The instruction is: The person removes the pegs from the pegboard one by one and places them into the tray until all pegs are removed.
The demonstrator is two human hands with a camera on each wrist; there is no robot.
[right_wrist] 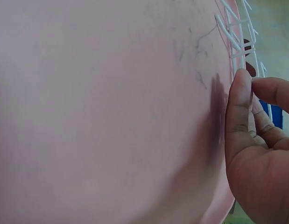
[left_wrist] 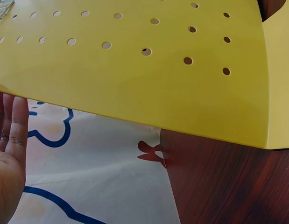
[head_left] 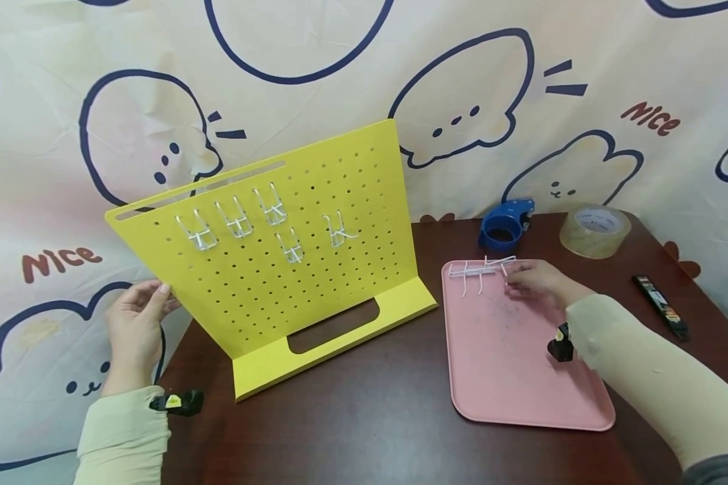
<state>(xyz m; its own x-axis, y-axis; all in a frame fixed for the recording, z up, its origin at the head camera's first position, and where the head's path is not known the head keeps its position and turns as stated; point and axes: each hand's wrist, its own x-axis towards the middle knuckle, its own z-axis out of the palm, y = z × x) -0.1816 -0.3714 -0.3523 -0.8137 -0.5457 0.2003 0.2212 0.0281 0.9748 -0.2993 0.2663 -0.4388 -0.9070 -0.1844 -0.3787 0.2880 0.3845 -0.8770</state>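
Right hand at the white hooks, left hand steadying the pegboard

Head view: right hand [head_left: 536, 281] pinches the white wire hooks [head_left: 482, 269] at the pink tray's [head_left: 509, 377] 12 o'clock edge, their long axis running toward 9 o'clock; left hand [head_left: 135, 323] rests flat-fingered against the yellow pegboard [head_left: 291, 256].
Right wrist view: fingertips [right_wrist: 241, 88] meet on the hooks.

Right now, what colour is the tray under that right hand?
Pink tray, lightly scuffed; the head view shows it best.

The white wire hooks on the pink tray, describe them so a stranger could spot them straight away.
Right of the yellow pegboard lies a pink tray. At its far edge, the white wire hooks lie loose by the right hand, unlike those hung on the board.
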